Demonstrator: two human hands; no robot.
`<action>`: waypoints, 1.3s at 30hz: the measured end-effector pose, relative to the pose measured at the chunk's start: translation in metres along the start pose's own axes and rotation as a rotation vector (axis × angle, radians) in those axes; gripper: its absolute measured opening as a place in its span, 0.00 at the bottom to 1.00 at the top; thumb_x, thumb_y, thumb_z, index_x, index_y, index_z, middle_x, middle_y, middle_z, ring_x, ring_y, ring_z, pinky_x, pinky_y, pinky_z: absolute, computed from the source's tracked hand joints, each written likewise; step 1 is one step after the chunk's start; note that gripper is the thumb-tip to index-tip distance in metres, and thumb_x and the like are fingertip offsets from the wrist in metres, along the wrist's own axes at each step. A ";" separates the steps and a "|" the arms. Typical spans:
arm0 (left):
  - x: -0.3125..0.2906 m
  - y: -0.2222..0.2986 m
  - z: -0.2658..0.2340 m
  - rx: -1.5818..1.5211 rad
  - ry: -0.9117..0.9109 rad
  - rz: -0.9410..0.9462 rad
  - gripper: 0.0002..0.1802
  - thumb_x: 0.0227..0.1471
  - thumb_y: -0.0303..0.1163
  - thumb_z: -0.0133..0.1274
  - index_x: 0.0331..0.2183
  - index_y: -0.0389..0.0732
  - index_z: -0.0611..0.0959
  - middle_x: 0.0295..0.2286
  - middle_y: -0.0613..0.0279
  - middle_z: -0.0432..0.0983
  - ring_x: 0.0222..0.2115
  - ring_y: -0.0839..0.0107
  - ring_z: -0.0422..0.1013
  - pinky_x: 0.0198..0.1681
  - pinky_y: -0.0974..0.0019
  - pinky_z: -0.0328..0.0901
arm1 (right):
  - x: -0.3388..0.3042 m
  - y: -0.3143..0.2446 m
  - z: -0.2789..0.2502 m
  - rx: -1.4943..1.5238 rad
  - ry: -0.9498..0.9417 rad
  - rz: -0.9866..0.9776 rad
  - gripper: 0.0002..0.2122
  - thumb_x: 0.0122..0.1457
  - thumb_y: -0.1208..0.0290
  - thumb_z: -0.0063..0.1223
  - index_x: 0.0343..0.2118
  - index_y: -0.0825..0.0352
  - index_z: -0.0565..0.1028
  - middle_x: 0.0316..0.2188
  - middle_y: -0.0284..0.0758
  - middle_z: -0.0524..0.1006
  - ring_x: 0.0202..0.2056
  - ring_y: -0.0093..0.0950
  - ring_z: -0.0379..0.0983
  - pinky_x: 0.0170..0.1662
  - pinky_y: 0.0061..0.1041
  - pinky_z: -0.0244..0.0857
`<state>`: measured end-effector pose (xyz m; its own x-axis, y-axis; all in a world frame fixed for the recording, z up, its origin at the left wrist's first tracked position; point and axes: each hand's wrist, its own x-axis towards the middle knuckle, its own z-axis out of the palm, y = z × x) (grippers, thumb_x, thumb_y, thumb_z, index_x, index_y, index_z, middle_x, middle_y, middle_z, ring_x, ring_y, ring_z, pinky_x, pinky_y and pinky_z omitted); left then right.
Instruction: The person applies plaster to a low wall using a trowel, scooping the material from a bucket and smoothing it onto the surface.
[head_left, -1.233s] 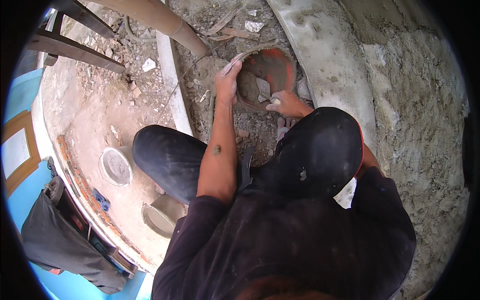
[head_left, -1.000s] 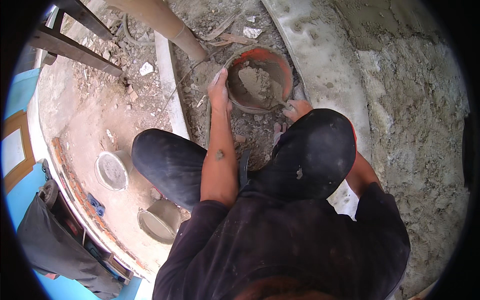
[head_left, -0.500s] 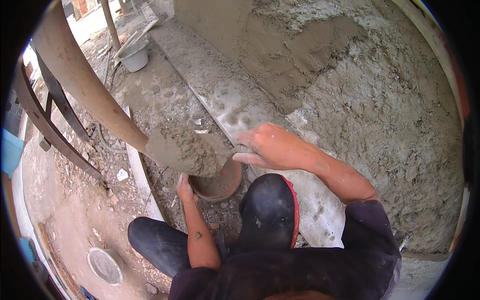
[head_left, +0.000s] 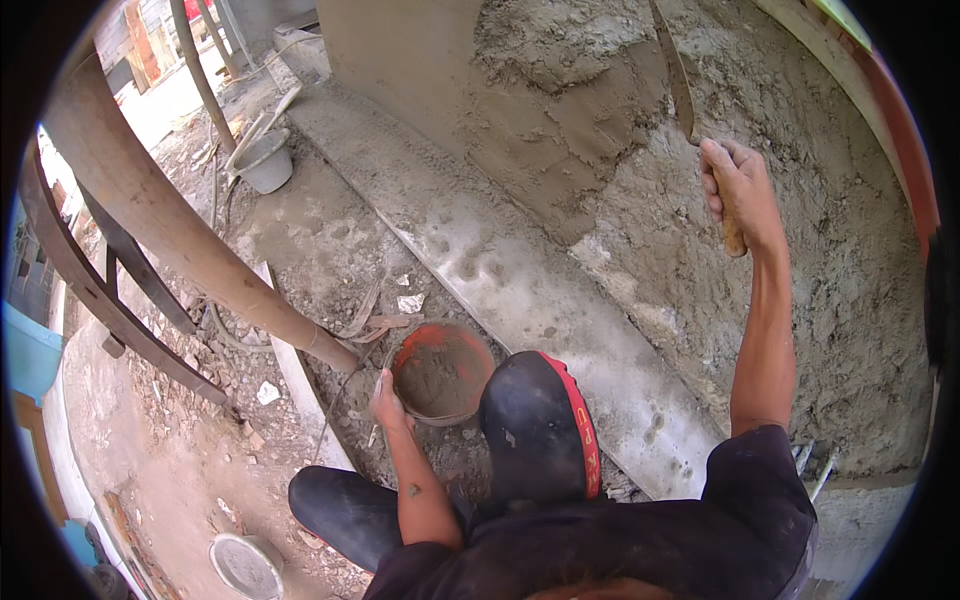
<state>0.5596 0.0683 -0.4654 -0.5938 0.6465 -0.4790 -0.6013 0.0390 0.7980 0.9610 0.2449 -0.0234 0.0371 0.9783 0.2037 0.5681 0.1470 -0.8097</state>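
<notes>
Two bare hands are at work beside a rough grey mortar-coated wall. The right hand, raised on an outstretched arm, is closed around the wooden handle of a long steel plastering trowel, whose narrow blade points up along the wet plaster. The left hand reaches down to a round orange bucket partly filled with grey mortar, fingers curled on its near rim; how firmly it grips cannot be made out. The bucket stands on rubble-strewn ground between a leaning wooden pole and the person's raised dark-trousered knee. A pale grey pail stands farther off, well apart, near the wall's foot.
</notes>
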 end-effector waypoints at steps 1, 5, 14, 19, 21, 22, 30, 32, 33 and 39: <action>0.001 -0.002 0.002 -0.011 0.003 -0.017 0.24 0.58 0.38 0.56 0.48 0.27 0.78 0.43 0.55 0.77 0.43 0.67 0.73 0.50 0.64 0.65 | -0.002 0.007 0.006 -0.006 0.000 0.025 0.15 0.66 0.59 0.47 0.27 0.64 0.69 0.16 0.24 0.65 0.15 0.14 0.61 0.18 0.17 0.58; 0.013 -0.009 0.011 0.086 0.052 0.034 0.23 0.58 0.38 0.56 0.46 0.27 0.80 0.41 0.57 0.78 0.40 0.68 0.73 0.47 0.64 0.67 | 0.012 0.053 0.070 0.178 -0.096 0.022 0.15 0.66 0.58 0.46 0.32 0.67 0.71 0.21 0.28 0.71 0.20 0.19 0.67 0.24 0.20 0.64; -0.009 0.001 0.019 -0.016 -0.017 -0.013 0.20 0.59 0.38 0.55 0.44 0.29 0.80 0.39 0.57 0.77 0.37 0.67 0.73 0.44 0.63 0.69 | 0.125 0.080 0.237 -0.193 0.244 -0.073 0.20 0.62 0.57 0.49 0.41 0.75 0.72 0.36 0.57 0.77 0.42 0.57 0.72 0.46 0.47 0.67; -0.008 -0.003 0.011 0.003 -0.006 -0.010 0.19 0.59 0.37 0.54 0.43 0.28 0.80 0.39 0.56 0.78 0.37 0.66 0.73 0.44 0.62 0.69 | 0.124 0.189 0.249 -0.338 0.228 0.026 0.22 0.63 0.53 0.46 0.31 0.74 0.76 0.31 0.55 0.78 0.38 0.56 0.73 0.42 0.50 0.66; -0.010 -0.004 0.011 0.017 0.010 -0.009 0.20 0.59 0.37 0.54 0.44 0.28 0.80 0.39 0.56 0.78 0.38 0.65 0.74 0.44 0.61 0.69 | 0.092 0.201 0.258 -0.361 0.164 0.094 0.22 0.62 0.53 0.48 0.33 0.73 0.76 0.32 0.55 0.78 0.39 0.55 0.74 0.43 0.49 0.66; -0.012 -0.004 0.014 0.023 0.007 -0.013 0.20 0.59 0.37 0.54 0.44 0.28 0.79 0.39 0.56 0.78 0.38 0.65 0.74 0.45 0.61 0.69 | 0.079 0.205 0.255 -0.377 0.143 0.129 0.21 0.61 0.53 0.49 0.34 0.72 0.76 0.33 0.55 0.78 0.39 0.55 0.74 0.43 0.49 0.66; 0.002 -0.003 0.018 0.030 0.015 0.012 0.25 0.60 0.37 0.54 0.49 0.26 0.76 0.43 0.52 0.77 0.41 0.65 0.74 0.49 0.64 0.67 | 0.111 0.093 0.178 -0.353 0.335 0.052 0.19 0.57 0.54 0.56 0.38 0.69 0.76 0.35 0.50 0.79 0.41 0.53 0.74 0.44 0.48 0.67; -0.002 0.001 0.026 0.045 0.028 0.004 0.24 0.60 0.37 0.54 0.49 0.25 0.77 0.44 0.52 0.77 0.42 0.66 0.73 0.49 0.64 0.67 | 0.105 0.092 0.148 -0.297 0.366 0.027 0.19 0.56 0.55 0.57 0.38 0.70 0.77 0.37 0.50 0.79 0.43 0.54 0.73 0.45 0.48 0.66; -0.003 0.004 0.029 0.038 0.012 0.013 0.24 0.59 0.37 0.54 0.49 0.25 0.77 0.44 0.53 0.77 0.42 0.66 0.73 0.49 0.64 0.67 | 0.104 0.095 0.139 -0.299 0.405 -0.009 0.19 0.57 0.55 0.57 0.38 0.70 0.77 0.34 0.49 0.80 0.40 0.51 0.75 0.42 0.45 0.67; -0.001 -0.004 0.013 0.001 -0.024 -0.004 0.24 0.58 0.37 0.56 0.47 0.26 0.78 0.42 0.54 0.77 0.40 0.67 0.73 0.48 0.63 0.67 | 0.053 0.105 0.123 0.325 0.360 0.096 0.16 0.64 0.58 0.50 0.28 0.68 0.71 0.15 0.30 0.69 0.13 0.16 0.65 0.14 0.20 0.58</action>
<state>0.5698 0.0771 -0.4631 -0.5784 0.6644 -0.4734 -0.6033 0.0422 0.7964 0.9212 0.3304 -0.1654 0.3913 0.8855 0.2505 0.2640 0.1527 -0.9524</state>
